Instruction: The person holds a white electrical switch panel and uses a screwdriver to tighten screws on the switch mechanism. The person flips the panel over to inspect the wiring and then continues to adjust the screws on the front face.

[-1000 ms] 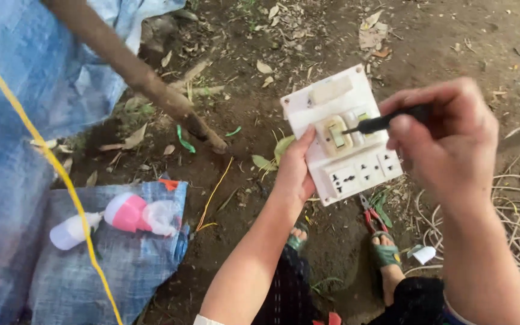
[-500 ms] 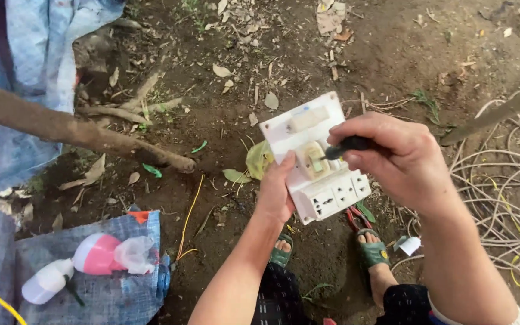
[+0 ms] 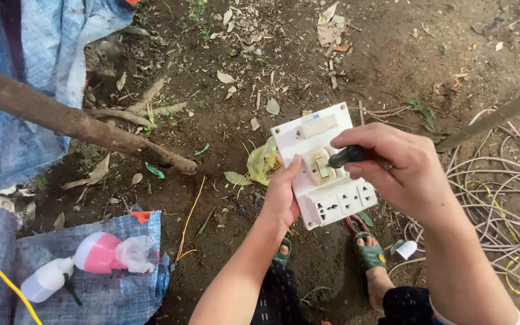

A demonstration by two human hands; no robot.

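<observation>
My left hand (image 3: pixel 283 195) grips the left edge of a white electrical switchboard (image 3: pixel 323 162) with a breaker switch in its middle and two sockets along its lower edge. I hold the board up over bare dirt. My right hand (image 3: pixel 395 168) is closed around a black-handled screwdriver (image 3: pixel 347 156), whose tip is at the board's face near the breaker; the tip itself is hidden. My feet in green sandals (image 3: pixel 368 253) show below the board.
A brown wooden pole (image 3: pixel 79 126) crosses the left side over a blue tarp (image 3: pixel 13 78). A pink and white bottle (image 3: pixel 85 259) lies on a woven sack. Tangled pale cables (image 3: pixel 501 210) pile at the right. A yellow wire (image 3: pixel 191 210) runs over the dirt.
The view has shifted a little. Both hands keep the board and screwdriver; the right hand has slid down slightly over the board's middle.
</observation>
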